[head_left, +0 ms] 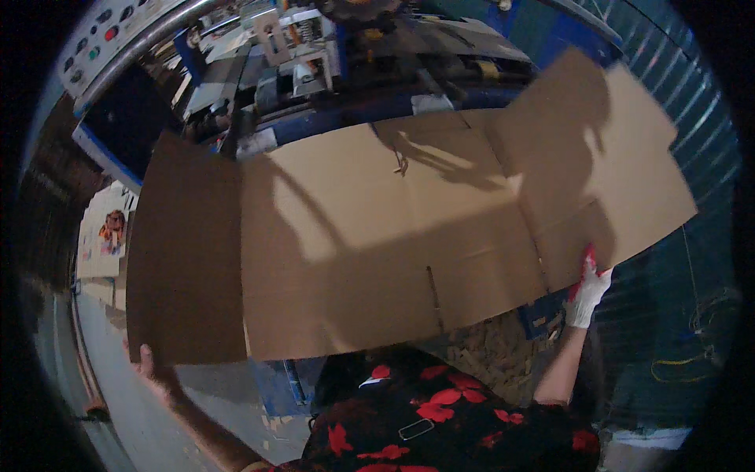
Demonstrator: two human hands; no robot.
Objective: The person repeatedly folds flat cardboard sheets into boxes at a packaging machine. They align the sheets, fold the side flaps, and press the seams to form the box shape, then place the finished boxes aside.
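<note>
One cardboard sheet (354,307): spans most of the view, held before the person, its far edge up against or just over the machine (303,86); contact there cannot be told. It may sag or buckle in the middle, since its support shows only at the near corner and near edge.
Outer panels: the left one and the right pair bend at the creases; if one swings further, the far edge could catch on the machine's metal parts.
Left hand (160,385): bare, pinching the near left corner, thumb on the face, fingers hidden behind. Such a small hold might slip or crush the corner.
Right hand (588,299): in a white and red glove (582,312), pinching the near edge toward the right, the underside fingers unseen. Uneven lift between the hands could twist the sheet.
Slots: narrow cuts, one of them at the near edge (434,297); a tear might start there if the sheet is pulled hard.
Room: ribbed wall (676,75) on the right; the blue-framed machine along the far side.
Floor (197,421): grey at lower left, under the sheet.
Stack (101,236): pale sheets on the left.
Scraps (491,354): brown cardboard bits below the near edge.
Control panel (118,47): upper left, with red and green buttons.
</note>
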